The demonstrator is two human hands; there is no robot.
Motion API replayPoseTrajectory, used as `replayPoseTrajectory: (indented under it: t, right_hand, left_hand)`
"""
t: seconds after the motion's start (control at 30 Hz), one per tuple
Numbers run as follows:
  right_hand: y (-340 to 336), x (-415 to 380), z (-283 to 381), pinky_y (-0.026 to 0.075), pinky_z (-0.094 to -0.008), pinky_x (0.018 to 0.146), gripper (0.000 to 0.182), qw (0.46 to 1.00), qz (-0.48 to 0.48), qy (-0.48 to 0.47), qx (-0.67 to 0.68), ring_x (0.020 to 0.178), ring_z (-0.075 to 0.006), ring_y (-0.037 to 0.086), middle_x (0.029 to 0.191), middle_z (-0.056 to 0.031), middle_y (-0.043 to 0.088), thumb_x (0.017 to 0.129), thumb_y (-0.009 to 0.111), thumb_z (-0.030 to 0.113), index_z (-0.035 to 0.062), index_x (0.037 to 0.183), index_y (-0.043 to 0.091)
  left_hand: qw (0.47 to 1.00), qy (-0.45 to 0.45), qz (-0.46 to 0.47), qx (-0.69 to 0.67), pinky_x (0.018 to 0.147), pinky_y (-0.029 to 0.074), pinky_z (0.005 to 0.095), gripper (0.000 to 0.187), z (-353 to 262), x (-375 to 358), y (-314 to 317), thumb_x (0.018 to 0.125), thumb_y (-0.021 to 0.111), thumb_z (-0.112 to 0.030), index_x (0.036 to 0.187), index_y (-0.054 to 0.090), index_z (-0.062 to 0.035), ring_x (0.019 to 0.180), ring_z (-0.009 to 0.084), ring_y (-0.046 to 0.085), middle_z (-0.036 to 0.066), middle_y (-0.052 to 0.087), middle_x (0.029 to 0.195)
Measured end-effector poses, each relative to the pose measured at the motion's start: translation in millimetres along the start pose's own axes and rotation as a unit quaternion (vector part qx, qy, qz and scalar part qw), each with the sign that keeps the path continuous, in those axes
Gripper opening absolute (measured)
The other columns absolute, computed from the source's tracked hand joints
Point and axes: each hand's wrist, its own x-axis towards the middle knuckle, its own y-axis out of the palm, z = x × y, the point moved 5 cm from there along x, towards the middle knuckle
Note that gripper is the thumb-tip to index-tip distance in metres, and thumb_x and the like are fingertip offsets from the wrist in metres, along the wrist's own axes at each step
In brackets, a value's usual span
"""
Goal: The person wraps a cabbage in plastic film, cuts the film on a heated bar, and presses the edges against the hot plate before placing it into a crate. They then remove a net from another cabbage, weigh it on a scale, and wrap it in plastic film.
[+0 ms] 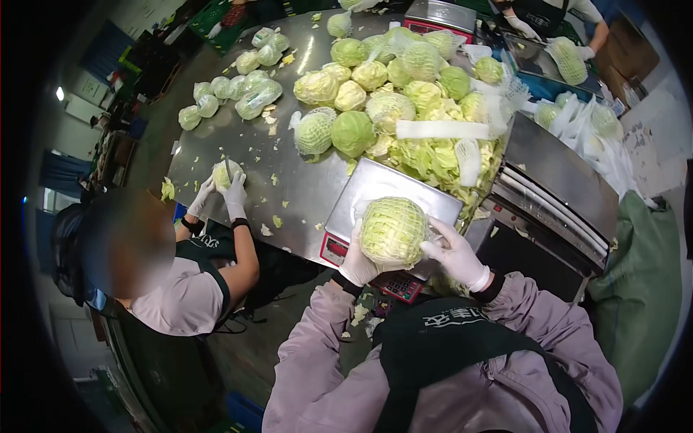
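Observation:
A pale green cabbage (393,231) in a white foam net is held up over the near edge of the digital scale (357,195). My left hand (358,258), in a white glove, grips its left side. On its right side, the gloved fingers of my right hand (458,254) press against the net. The scale's metal plate shows behind the cabbage, and its red front with a keypad (399,285) shows below. Beyond the scale lie a bare cabbage (352,133) and a netted one (315,131).
Cabbages and loose leaves (433,162) are heaped on the metal table (278,155). A wrapping machine (552,195) stands at my right, above a green sack (639,296). At left, a co-worker (188,281) trims a cabbage with a knife; another person (548,18) works at the far right.

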Motion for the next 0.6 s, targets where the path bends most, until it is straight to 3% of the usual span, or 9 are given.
replayPoseTrajectory:
  t: [0.03, 0.1, 0.13, 0.17, 0.23, 0.27, 0.4, 0.6]
  right_hand:
    - [-2.4, -4.5, -3.9, 0.045, -0.0198, 0.072, 0.058, 0.999, -0.027, -0.017, -0.016, 0.081, -0.005, 0.052, 0.099, 0.0, 0.053, 0.087, 0.068, 0.013, 0.0013, 0.138, 0.043]
    - [-8.2, -3.4, -17.4, 0.046, -0.0206, 0.069, 0.051, 0.995, -0.064, -0.073, -0.005, 0.076, -0.0042, 0.052, 0.091, 0.001, 0.054, 0.086, 0.069, 0.01, -0.0005, 0.132, 0.048]
    - [-10.0, -1.6, -24.6, 0.046, -0.0209, 0.067, 0.048, 0.998, -0.053, -0.03, 0.03, 0.074, -0.0044, 0.053, 0.088, 0.0011, 0.054, 0.086, 0.068, 0.009, -0.0012, 0.129, 0.049]
    - [-10.7, -1.2, -36.0, 0.047, -0.0211, 0.065, 0.045, 0.997, -0.04, 0.012, 0.065, 0.071, -0.0045, 0.053, 0.085, 0.0012, 0.054, 0.086, 0.068, 0.008, -0.0019, 0.126, 0.05]
    - [-11.2, 1.6, -51.2, 0.047, -0.0212, 0.062, 0.04, 0.996, -0.047, -0.008, 0.069, 0.068, -0.0056, 0.054, 0.082, 0.0002, 0.055, 0.087, 0.067, 0.008, -0.0015, 0.121, 0.049]
    - [-10.5, 1.6, -55.2, 0.047, -0.0214, 0.062, 0.039, 0.997, -0.044, 0.001, 0.064, 0.068, -0.0061, 0.055, 0.081, -0.0006, 0.055, 0.087, 0.067, 0.008, -0.0011, 0.12, 0.048]
    - [-9.2, -5.4, -59.2, 0.049, -0.0231, 0.067, 0.037, 0.998, -0.024, 0.014, 0.05, 0.075, -0.0083, 0.058, 0.086, -0.0026, 0.058, 0.088, 0.065, 0.008, 0.0009, 0.121, 0.049]
    - [-8.9, -11.9, -56.3, 0.049, -0.0237, 0.072, 0.04, 1.0, 0.015, 0.002, 0.009, 0.081, -0.0103, 0.06, 0.092, -0.0035, 0.059, 0.089, 0.061, 0.008, 0.001, 0.127, 0.049]
  left_hand:
    - [1.0, -0.005, 0.0, 0.002, 0.099, 0.046, 0.0461, 0.072, 8.4, 4.7, -2.4, 0.093, 0.034, -0.061, 0.14, 0.037, -0.0062, 0.12, 0.0307, 0.053, 0.016, 0.049, 0.136]
    - [0.985, 0.079, -0.138, 0.073, 0.1, 0.045, 0.0418, 0.065, 13.2, 18.9, -35.0, 0.097, 0.033, -0.054, 0.139, 0.039, -0.0041, 0.119, 0.0291, 0.054, 0.016, 0.05, 0.136]
    - [0.964, 0.12, -0.205, 0.122, 0.099, 0.045, 0.0371, 0.059, 12.5, 22.4, -51.2, 0.1, 0.032, -0.047, 0.137, 0.041, -0.0027, 0.115, 0.0271, 0.056, 0.015, 0.053, 0.132]
    - [0.963, 0.119, -0.206, 0.125, 0.099, 0.045, 0.0371, 0.059, 14.4, 27.3, -62.3, 0.1, 0.032, -0.047, 0.137, 0.041, -0.0027, 0.115, 0.0271, 0.056, 0.015, 0.053, 0.132]
    - [0.922, 0.247, -0.219, 0.203, 0.098, 0.044, 0.0338, 0.054, -1.1, 27.8, -64.0, 0.101, 0.035, -0.043, 0.134, 0.043, -0.0013, 0.11, 0.0237, 0.058, 0.013, 0.056, 0.126]
    - [0.878, 0.268, -0.315, 0.242, 0.099, 0.042, 0.0334, 0.05, -0.6, 20.6, -63.0, 0.101, 0.036, -0.038, 0.133, 0.044, -0.0009, 0.113, 0.0218, 0.054, 0.012, 0.053, 0.127]
    - [0.816, 0.335, -0.324, 0.341, 0.105, 0.035, 0.0329, 0.048, -1.3, 5.0, -46.4, 0.102, 0.035, -0.034, 0.134, 0.043, 0.0, 0.123, 0.0214, 0.045, 0.012, 0.046, 0.135]
    - [0.658, 0.425, -0.275, 0.558, 0.111, 0.023, 0.0359, 0.042, 14.0, -26.4, -46.0, 0.1, 0.038, -0.022, 0.136, 0.043, 0.0008, 0.131, 0.0271, 0.035, 0.016, 0.041, 0.138]
